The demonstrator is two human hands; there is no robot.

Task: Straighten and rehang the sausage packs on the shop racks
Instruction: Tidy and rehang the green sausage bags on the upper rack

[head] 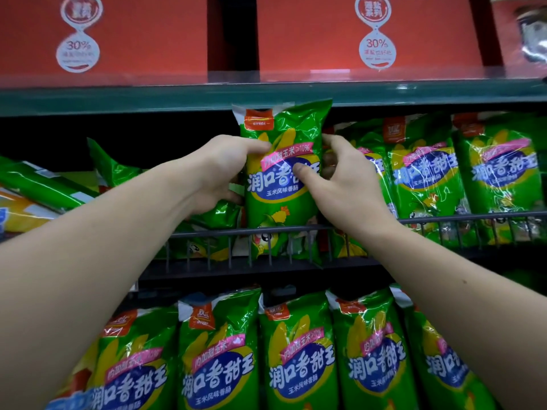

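A dark green shelf edge (118,97) runs overhead, carrying red boxes (133,34) stamped "30%". Below, one green sausage pack (281,202) stands upright with its foot behind a black wire rail (444,220). The left hand (225,170) grips its left edge and the right hand (346,184) its right, thumbs on the front. It reads "润口香甜王" and "玉米风味香肠". Matching packs (296,350) fill the row beneath.
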